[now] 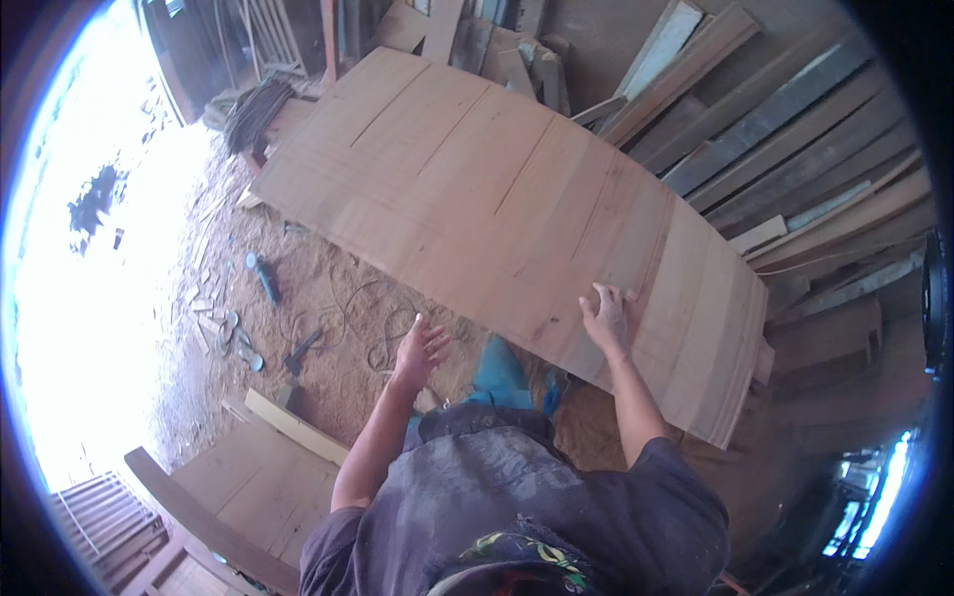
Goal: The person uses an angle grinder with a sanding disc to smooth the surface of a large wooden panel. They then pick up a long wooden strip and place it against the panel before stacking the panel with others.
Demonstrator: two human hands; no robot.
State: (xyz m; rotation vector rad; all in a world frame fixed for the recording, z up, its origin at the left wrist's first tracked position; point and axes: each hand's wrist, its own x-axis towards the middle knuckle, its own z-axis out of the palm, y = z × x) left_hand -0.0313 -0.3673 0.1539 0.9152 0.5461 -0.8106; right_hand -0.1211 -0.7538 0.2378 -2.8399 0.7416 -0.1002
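Note:
A large wooden panel (477, 199) made of several joined boards lies slanting in front of me. Dark gaps run between some boards on its far left part. My right hand (606, 320) is over the panel's near right part, fingers loosely bent and apart; whether it touches the wood I cannot tell. Just off the near edge, my left hand (422, 352) hangs in the air with its fingers apart and nothing in it.
Long planks (795, 139) are stacked at the right and back. On the sawdust-covered ground lie a blue power tool (262, 276), a dark tool (302, 354), sandals (243, 343) and a looping cord (383, 343). A wooden piece with a curved rail (199, 517) stands lower left.

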